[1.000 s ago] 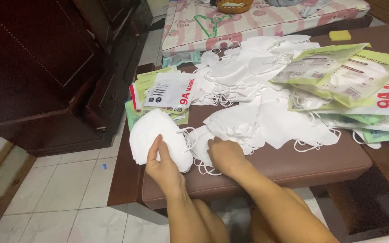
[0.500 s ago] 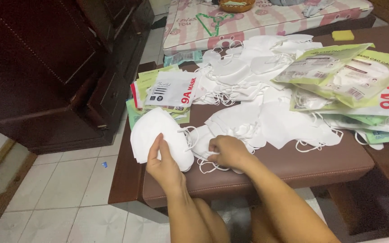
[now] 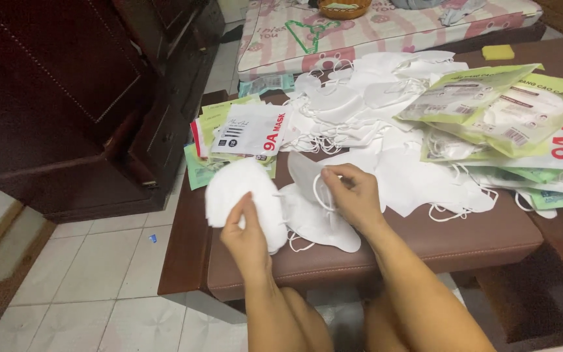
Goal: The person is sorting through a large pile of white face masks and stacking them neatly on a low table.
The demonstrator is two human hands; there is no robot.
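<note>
My left hand point(image 3: 247, 233) grips a thick stack of white face masks point(image 3: 237, 194) above the front left of a brown padded bench point(image 3: 425, 242). My right hand point(image 3: 352, 193) has lifted one white mask point(image 3: 302, 175) by its edge and ear loop, just right of the stack. More loose white masks point(image 3: 320, 225) lie flat on the bench under both hands.
A big heap of white masks point(image 3: 373, 98) covers the bench's middle. Green and white mask packets point(image 3: 496, 107) pile up at right, flat packets point(image 3: 242, 133) at left. A dark wooden cabinet point(image 3: 66, 98) stands left, a patterned mattress point(image 3: 386, 29) behind, tiled floor point(image 3: 99, 261) below.
My right hand has risen from the bench front and picked up a single mask. My left hand keeps holding the stack, which has shifted slightly.
</note>
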